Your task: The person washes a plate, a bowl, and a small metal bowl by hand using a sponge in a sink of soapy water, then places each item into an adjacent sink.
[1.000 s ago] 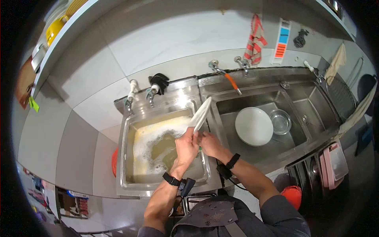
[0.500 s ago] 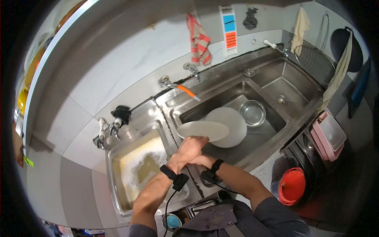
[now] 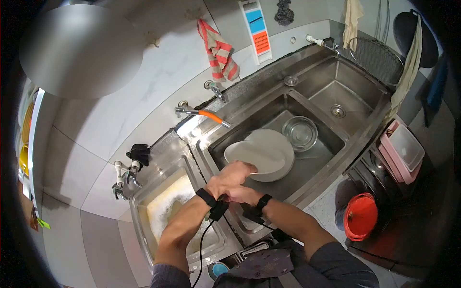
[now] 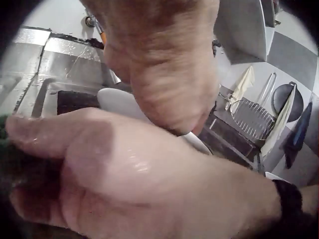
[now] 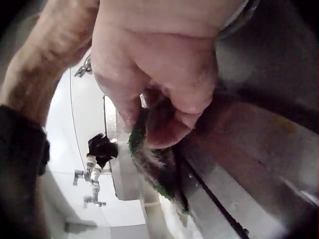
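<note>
My left hand (image 3: 233, 175) grips the near rim of a white plate (image 3: 252, 156), held over the middle sink basin. Below it, a second white plate (image 3: 285, 149) lies in the basin, partly covered in the head view. My right hand (image 3: 242, 194) is crossed beneath the left wrist. In the right wrist view, its thumb and fingers pinch a green scouring pad (image 5: 159, 169) with a frayed edge. The left wrist view shows my left hand (image 4: 169, 74) above the right, its fingertips hidden, with part of the plate behind it.
A clear round bowl (image 3: 300, 133) sits beside the plates. Soapy water (image 3: 168, 206) fills the left basin. An orange-hosed tap (image 3: 211, 116) reaches over the middle basin's back edge. A red bucket (image 3: 360, 218) stands on the floor at right, below pink containers (image 3: 401, 153).
Both hands have moved right from the soapy basin to the middle basin, carrying the plate and tilting it flatter. The head view has swung right too.
</note>
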`<state>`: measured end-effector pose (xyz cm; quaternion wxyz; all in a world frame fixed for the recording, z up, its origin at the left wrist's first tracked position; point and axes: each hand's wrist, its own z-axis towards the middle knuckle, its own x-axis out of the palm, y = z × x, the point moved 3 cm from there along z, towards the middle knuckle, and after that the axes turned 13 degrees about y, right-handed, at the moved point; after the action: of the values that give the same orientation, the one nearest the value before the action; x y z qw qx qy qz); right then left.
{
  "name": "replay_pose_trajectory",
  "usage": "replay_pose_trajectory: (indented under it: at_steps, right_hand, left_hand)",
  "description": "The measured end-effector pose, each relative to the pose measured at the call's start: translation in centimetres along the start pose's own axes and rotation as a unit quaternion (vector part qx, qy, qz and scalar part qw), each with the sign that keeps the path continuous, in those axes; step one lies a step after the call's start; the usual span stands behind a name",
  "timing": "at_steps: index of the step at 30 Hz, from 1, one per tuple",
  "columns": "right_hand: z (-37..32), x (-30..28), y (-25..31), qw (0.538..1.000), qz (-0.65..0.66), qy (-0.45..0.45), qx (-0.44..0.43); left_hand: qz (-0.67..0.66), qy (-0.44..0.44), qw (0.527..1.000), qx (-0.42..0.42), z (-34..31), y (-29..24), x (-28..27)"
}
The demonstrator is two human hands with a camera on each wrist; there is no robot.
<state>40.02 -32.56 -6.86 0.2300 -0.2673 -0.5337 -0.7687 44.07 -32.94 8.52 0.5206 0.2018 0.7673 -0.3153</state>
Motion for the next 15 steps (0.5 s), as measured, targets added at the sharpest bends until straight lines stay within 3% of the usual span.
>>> replay_pose_trajectory:
  at_steps: [2,6,8,12,14,15]
  right_hand:
    - [-0.1,-0.4,0.0,0.991,0.063,-0.096,0.074]
    - [-0.1,-1.6,-1.4,0.994,0.061,-0.043,0.08]
    - [-0.4,-2.6,-2.1,0.999,0.049,0.008,0.012]
    - [-0.3,2.4,1.7,0.999,0.024,-0.038,0.001]
    - [0.2,3.0,3.0,0.972,-0.107,-0.144,0.151]
    - [0.9,3.9,3.8,0.967,-0.159,-0.144,0.14]
  left_hand:
    - [-0.072,0.011,0.997,0.006,0.0,1.7,1.5]
    - [-0.077,0.052,0.995,-0.022,0.5,3.7,3.8]
    - [-0.095,0.032,0.993,-0.066,0.6,3.7,4.0]
    - [-0.104,0.001,0.991,-0.09,-1.4,2.9,2.7]
    - [-0.124,-0.122,0.979,-0.109,-4.4,2.9,1.2]
    - [-0.113,-0.103,0.978,-0.139,-6.1,3.6,0.8]
